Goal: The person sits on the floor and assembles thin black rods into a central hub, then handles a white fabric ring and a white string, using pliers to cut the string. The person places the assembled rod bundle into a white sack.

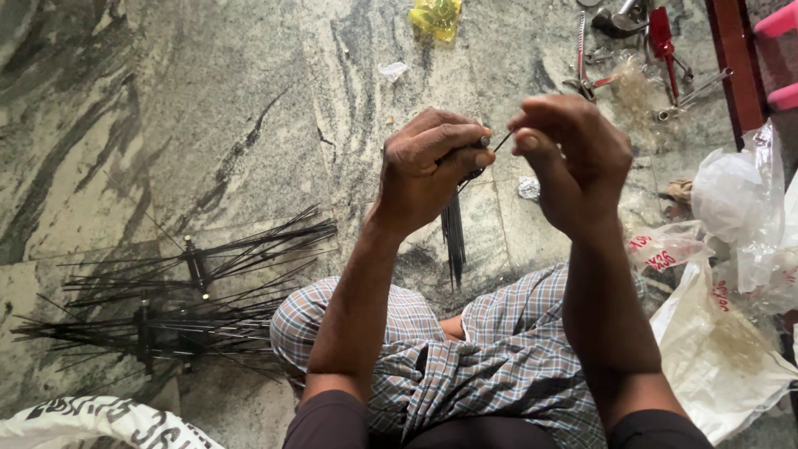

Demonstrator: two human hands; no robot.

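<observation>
Left hand (pixel 428 162) is gripping a bundle of thin black metal spokes (pixel 453 237) hanging above the grey marble floor (pixel 208 100), while the right hand (pixel 573 162) is pinching one spoke's tip (pixel 501 142).

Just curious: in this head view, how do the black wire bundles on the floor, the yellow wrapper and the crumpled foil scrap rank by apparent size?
1. black wire bundles
2. yellow wrapper, cut off by the frame edge
3. foil scrap

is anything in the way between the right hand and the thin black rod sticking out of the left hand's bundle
Nothing visible. The right hand has its fingertips right at the tip of the thin black rod, which sticks out of the bundle of rods gripped in the left hand.
</observation>
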